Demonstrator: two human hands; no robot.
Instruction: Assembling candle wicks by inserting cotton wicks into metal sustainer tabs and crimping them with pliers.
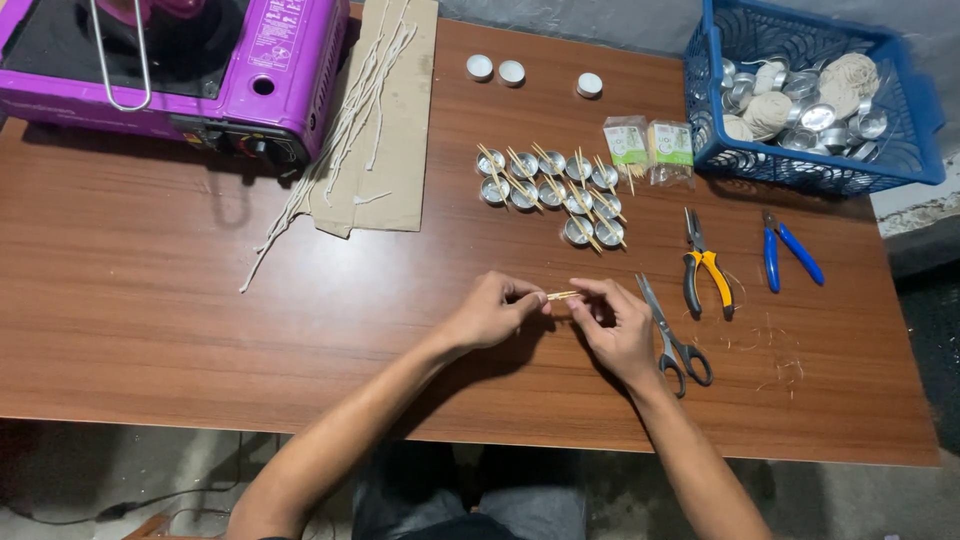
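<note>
Pinching wooden sticks (562,295) between both hands.

From my remote seat I saw a brown wood-grain table (150,330) filling the view, lit evenly from above. Below its near edge lay a grey concrete floor (120,470); a pale wall (600,20) ran behind

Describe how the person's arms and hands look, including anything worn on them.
Both forearms are bare, with no sleeves in view. The left hand and right hand are ungloved, with no watch, ring or bracelet that I can make out.
</note>
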